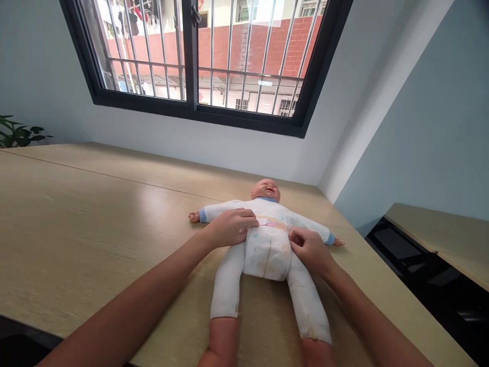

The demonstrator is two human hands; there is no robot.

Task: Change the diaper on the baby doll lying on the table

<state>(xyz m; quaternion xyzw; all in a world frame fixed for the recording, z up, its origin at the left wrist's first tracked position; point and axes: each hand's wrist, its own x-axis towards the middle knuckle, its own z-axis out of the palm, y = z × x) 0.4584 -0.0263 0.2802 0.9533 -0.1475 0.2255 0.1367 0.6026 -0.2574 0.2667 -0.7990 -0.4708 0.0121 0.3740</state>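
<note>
A baby doll (226,288) lies on its back, arms spread, head toward the window and legs toward me. It wears a white top with blue cuffs and a white diaper (267,252) around its hips. My left hand (234,225) is closed at the diaper's waist on the left side, its fingertips by a small white tab (262,221). On the opposite side, my right hand (310,248) pinches the diaper's waist edge, fingers curled together. A coloured print shows along the waistband between the hands. Each hand hides part of the diaper's side.
The doll rests on a wide light-wood table (95,229), which meets the wall at the back. Above it is a dark-framed window (193,56) with bars. A plant (21,133) stands at the far left. Lower right is another wood-topped surface (443,234) with a black front.
</note>
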